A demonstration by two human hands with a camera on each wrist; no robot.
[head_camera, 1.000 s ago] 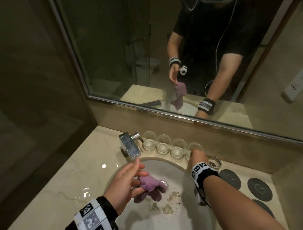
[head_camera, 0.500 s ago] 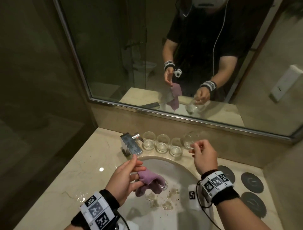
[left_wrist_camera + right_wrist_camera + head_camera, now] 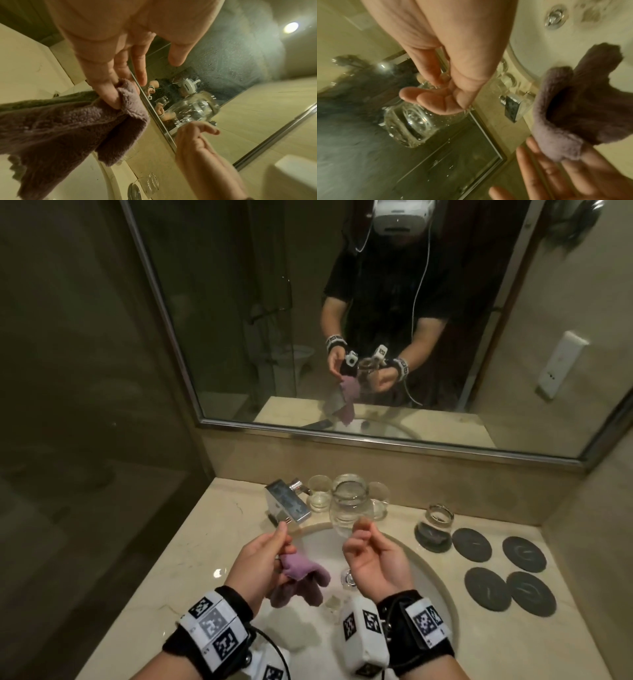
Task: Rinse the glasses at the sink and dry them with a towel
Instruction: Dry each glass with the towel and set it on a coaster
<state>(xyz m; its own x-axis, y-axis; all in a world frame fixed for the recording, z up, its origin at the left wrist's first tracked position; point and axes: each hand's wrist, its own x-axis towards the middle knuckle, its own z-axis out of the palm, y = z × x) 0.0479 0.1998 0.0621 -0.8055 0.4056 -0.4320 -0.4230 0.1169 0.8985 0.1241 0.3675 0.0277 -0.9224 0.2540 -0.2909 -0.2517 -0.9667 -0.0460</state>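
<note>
My right hand (image 3: 360,530) grips a clear, wet glass (image 3: 350,505) by its lower part and holds it over the sink's back edge, mouth away from me. The same glass (image 3: 410,121) shows droplets in the right wrist view. My left hand (image 3: 282,544) pinches a purple towel (image 3: 303,569) just left of the glass, apart from it. The towel (image 3: 68,121) hangs down from thumb and fingers. Two more glasses (image 3: 318,494) (image 3: 379,498) stand at the wall behind the held one. Another glass (image 3: 434,525) sits on a dark coaster to the right.
A chrome faucet (image 3: 288,502) juts over the white basin (image 3: 308,631), close to my left hand. Several dark round coasters (image 3: 524,553) lie on the marble counter at right. A large mirror (image 3: 239,337) covers the wall behind.
My right hand lifted a glass from the back row and carried it left, over the sink, near the towel. My left hand rose slightly with the towel.
</note>
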